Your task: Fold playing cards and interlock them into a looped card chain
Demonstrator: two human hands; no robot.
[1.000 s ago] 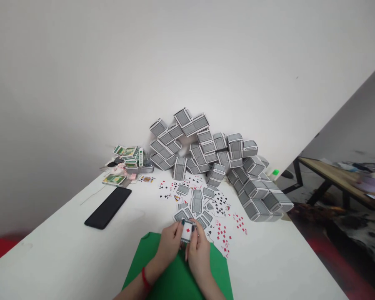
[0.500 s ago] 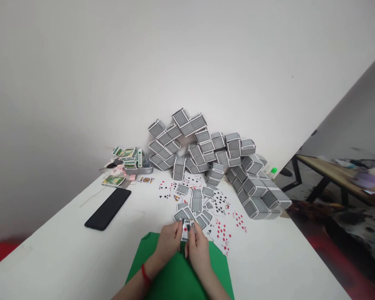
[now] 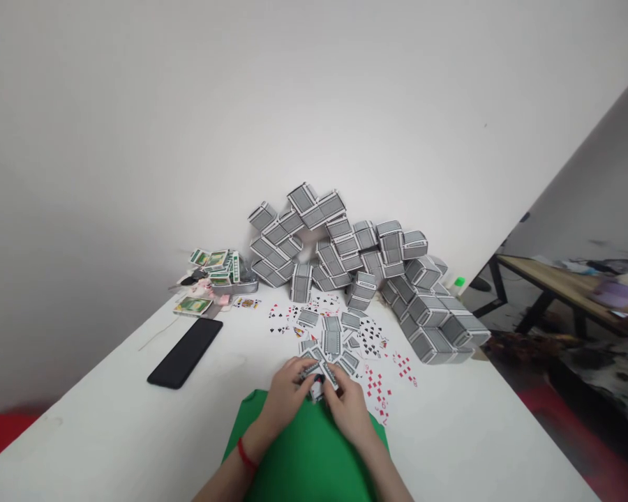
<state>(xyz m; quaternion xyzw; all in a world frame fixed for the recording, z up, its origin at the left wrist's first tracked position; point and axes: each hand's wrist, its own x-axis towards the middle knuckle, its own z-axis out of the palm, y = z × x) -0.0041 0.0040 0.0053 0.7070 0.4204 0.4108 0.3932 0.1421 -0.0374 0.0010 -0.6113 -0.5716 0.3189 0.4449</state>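
My left hand (image 3: 287,392), with a red band at the wrist, grips the left side of some folded playing cards (image 3: 318,383). On their right side the fingers of my right hand (image 3: 347,404) press against the same cards. Both hands are close together over the far edge of a green cloth (image 3: 303,453). Loose cards with grey backs (image 3: 331,336) lie just beyond my fingers. Face-up diamond cards (image 3: 377,387) are spread to the right of my right hand. How the held cards fit together is partly hidden by my fingers.
Blocks of folded grey cards (image 3: 329,258) are stacked against the wall, reaching right to a larger stack (image 3: 434,328). A black phone (image 3: 185,353) lies at the left, near green card packs (image 3: 217,268). A wooden desk (image 3: 565,279) stands at the far right.
Both hands have shifted their hold on the cards and turned them, with the wrists a little farther apart. Grey backs now show where a red diamond face was visible. The view has shifted slightly.
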